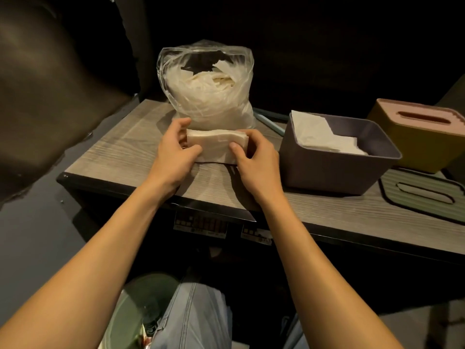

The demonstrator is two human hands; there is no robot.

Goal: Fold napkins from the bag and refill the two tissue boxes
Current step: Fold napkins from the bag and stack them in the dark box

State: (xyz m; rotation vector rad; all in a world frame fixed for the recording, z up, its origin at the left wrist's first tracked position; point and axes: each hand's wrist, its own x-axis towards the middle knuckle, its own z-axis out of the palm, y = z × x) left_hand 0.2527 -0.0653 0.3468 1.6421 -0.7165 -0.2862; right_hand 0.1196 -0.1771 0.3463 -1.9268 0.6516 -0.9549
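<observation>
My left hand (pixel 176 149) and right hand (pixel 251 162) pinch the napkin stack (pixel 215 147) at its ends, on the table (pixel 120 157). The bag (pixel 206 86) stands just beyond; the open purple box (pixel 334 167) sits right

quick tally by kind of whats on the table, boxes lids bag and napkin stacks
tissue boxes: 2, purple box, yellow box
loose lids: 1, green lid
plastic bags: 1, bag
held napkin stacks: 1, stack
total: 5
</observation>
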